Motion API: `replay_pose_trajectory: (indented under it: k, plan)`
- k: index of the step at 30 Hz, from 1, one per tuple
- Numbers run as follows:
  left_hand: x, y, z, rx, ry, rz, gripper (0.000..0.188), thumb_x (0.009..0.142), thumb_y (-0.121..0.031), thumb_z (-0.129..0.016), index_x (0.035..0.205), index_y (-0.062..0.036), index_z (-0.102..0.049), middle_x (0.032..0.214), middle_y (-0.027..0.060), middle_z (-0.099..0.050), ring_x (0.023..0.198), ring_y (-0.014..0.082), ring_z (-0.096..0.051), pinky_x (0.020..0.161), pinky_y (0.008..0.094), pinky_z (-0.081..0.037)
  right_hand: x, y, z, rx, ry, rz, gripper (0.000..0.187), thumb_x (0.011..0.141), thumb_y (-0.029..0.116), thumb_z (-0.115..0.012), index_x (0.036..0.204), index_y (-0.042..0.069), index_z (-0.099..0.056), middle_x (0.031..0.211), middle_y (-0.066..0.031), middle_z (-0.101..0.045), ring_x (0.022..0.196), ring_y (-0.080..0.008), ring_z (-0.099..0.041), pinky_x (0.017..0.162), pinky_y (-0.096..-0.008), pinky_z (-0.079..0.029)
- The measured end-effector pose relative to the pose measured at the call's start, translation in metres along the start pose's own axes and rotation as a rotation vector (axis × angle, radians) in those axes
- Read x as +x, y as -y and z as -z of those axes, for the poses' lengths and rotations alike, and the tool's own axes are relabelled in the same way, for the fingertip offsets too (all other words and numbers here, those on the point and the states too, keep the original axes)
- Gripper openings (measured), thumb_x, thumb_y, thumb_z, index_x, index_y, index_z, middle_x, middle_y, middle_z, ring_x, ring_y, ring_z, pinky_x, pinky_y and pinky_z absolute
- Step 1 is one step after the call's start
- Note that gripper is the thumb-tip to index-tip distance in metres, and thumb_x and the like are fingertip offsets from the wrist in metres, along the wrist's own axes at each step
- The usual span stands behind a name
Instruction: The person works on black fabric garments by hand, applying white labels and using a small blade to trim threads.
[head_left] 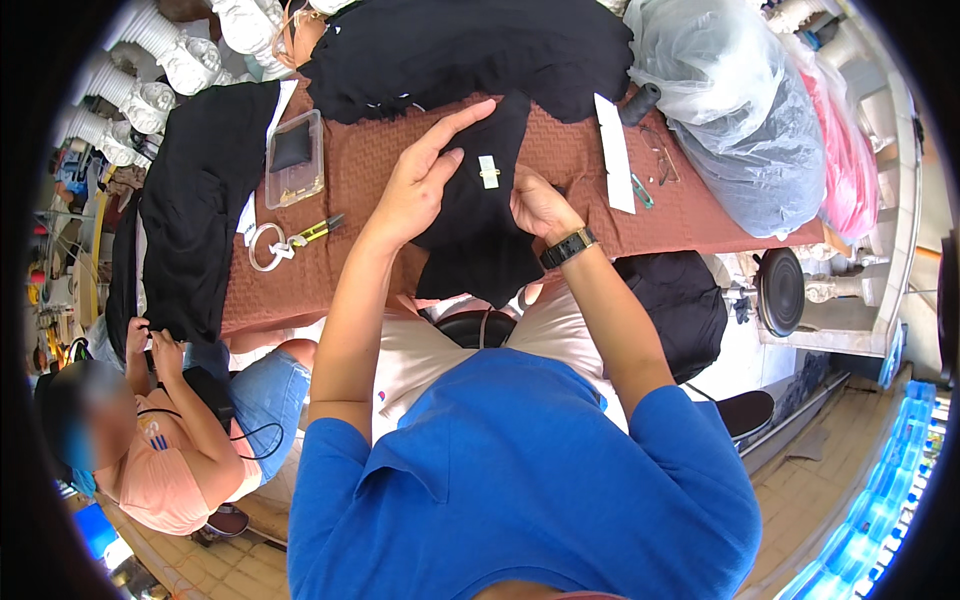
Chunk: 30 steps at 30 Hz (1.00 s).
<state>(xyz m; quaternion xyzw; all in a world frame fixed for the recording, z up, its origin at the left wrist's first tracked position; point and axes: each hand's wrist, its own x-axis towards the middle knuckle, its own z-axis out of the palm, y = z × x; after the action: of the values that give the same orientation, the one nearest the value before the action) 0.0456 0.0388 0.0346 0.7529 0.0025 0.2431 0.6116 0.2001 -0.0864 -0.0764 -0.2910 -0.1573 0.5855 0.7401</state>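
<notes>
A piece of black cloth [475, 235] with a small pale label [489, 171] on it is stretched between my hands over the near edge of the table. My left hand [415, 190] grips its left side, thumb lying over the front and index finger stretched out along the upper part. The other fingers of that hand are hidden behind the fabric. At the cloth's right edge, my right hand [543, 205] has its fingers curled and pinched on the material. The lower end of the cloth hangs above my lap.
On the brown-covered table [350, 260] lie yellow-handled thread snips [318, 231], a plastic box [296, 160], a white strip [614, 155], a black thread spool [640, 104] and eyeglasses [662, 158]. Black fabric [460, 55] is heaped behind, plastic bags [745, 120] right. Another person [170, 440] sits left.
</notes>
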Motion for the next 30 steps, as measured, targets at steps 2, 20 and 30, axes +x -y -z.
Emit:
replay_pose_trajectory:
  k: [2, 20, 30]
  plan:
    - [-0.003, -0.003, 0.004, 0.027, -0.031, 0.009, 0.056, 0.094, 0.004, -0.044, 0.150, 0.0019, -0.049, 0.156, 0.0129, -0.050, 0.149, 0.0231, -0.040, 0.125, 0.0359, -0.022, -0.004, 0.001, -0.005, -0.090, 0.028, -0.136, 0.031, 0.102, 0.007, -0.061, 0.130, -0.006, -0.060, 0.124, -0.0146, -0.069, 0.110, -0.0205, -0.071, 0.095, -0.0335, -0.059]
    - [-0.043, 0.018, -0.002, 0.011, -0.298, 0.188, 0.063, 0.085, 0.010, -0.072, 0.144, -0.0019, -0.055, 0.136, 0.0105, -0.063, 0.124, 0.0180, -0.059, 0.110, 0.0316, -0.045, -0.025, 0.001, -0.005, -0.184, 0.103, -0.134, 0.034, 0.093, 0.002, -0.070, 0.126, -0.002, -0.067, 0.115, -0.0123, -0.074, 0.097, -0.0160, -0.074, 0.086, -0.0293, -0.062]
    - [-0.044, 0.019, -0.005, 0.081, -0.342, 0.143, 0.065, 0.087, 0.013, -0.069, 0.148, -0.0009, -0.051, 0.133, 0.0107, -0.064, 0.119, 0.0159, -0.062, 0.106, 0.0300, -0.049, -0.026, -0.002, -0.005, -0.253, 0.135, -0.185, 0.036, 0.093, 0.002, -0.068, 0.128, -0.005, -0.065, 0.117, -0.0137, -0.074, 0.097, -0.0160, -0.074, 0.087, -0.0285, -0.061]
